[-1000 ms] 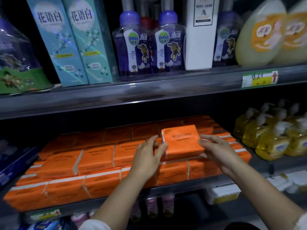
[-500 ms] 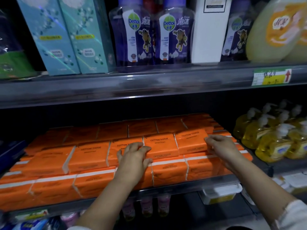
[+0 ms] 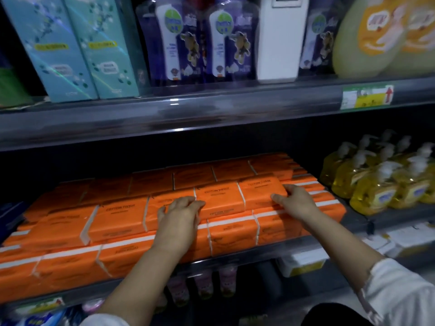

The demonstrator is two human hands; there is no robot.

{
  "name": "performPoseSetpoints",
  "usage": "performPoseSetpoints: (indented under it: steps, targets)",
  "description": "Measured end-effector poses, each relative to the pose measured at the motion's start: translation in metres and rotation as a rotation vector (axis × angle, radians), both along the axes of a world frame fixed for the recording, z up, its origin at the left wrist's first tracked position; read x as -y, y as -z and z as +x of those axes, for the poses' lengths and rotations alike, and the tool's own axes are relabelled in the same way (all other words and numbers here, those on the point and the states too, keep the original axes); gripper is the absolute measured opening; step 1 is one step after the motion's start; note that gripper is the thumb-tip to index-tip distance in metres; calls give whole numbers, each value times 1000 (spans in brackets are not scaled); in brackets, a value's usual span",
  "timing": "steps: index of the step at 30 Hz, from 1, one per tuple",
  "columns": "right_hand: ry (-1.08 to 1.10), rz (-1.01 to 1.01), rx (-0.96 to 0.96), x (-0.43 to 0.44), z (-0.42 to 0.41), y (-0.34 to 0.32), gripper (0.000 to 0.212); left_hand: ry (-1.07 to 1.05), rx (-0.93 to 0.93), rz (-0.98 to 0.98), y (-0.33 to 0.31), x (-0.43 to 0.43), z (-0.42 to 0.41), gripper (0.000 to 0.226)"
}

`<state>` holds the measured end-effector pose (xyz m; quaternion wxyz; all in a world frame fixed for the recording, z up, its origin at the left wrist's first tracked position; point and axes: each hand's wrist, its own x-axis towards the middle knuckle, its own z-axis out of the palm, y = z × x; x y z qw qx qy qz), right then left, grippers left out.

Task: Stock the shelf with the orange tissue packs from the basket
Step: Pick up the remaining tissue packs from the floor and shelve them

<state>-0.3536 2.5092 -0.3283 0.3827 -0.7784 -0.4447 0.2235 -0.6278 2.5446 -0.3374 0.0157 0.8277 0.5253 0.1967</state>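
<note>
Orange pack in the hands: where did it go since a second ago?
The orange pack went down from tilted in the air to flat in the top row. The left hand now rests on neighbouring packs; the right hand touches its end. Yellow bottles stayed put.

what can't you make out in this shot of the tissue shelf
Basket: nowhere in the head view, so its contents are unknown.
Price tag, head view: print too blurred to read.
Purple soap bottles, head view: tops cut off by the upper edge.
Pink bottles, head view: upper parts hidden behind the shelf rail.
Right hand at the end orange tissue pack, head view: grip or push is unclear, because the hand's back hides the contact.
</note>
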Motion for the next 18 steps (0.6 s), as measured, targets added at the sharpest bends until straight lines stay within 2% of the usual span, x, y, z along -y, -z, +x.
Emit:
performPoseSetpoints:
  steps: [4,8,12,16,18]
  targets:
    - [35,86,69,26,11,-11,61,71,-62,191,-14,18,18,43]
    - [128,160,102,84,49,-6,56,308,-102,276,-19,47,84,34]
    - [257,129,156,156,105,20,56,543,-107,209,-1,77,166,32]
    - [425,10,120,239,167,67,55,712,-120,78,37,100,240,41]
    - [521,-48,67,279,192,99,53,774,-117,-6,61,108,271,39]
